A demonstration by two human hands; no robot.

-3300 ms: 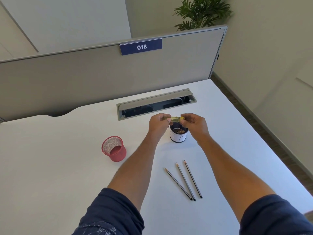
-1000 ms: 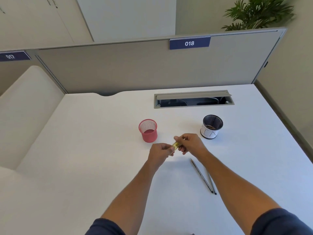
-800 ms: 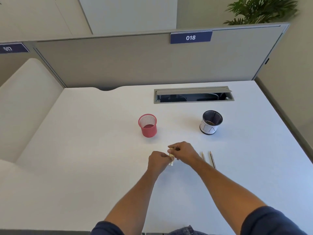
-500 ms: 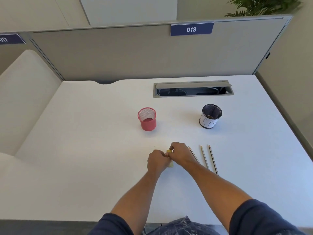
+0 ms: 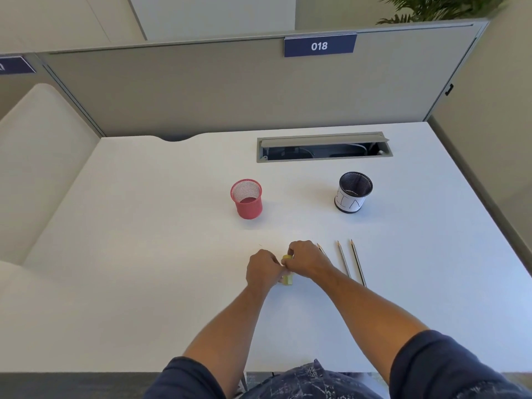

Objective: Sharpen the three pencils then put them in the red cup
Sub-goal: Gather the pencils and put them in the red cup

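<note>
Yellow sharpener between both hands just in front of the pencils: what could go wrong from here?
1. The right hand and forearm cover part of the nearest pencil; pulling back could knock it into the other two.
2. Both hands grip the yellow sharpener low over the desk, away from the black cup, so any shavings could spill on the desk.
3. The red cup looks light; a pencil dropped in carelessly might tip it.

The yellow sharpener (image 5: 287,279) is mostly hidden between the left hand (image 5: 263,270) and right hand (image 5: 308,259). The right hand also covers most of the nearest pencil (image 5: 321,249), and both elbows run off the bottom edge.
</note>
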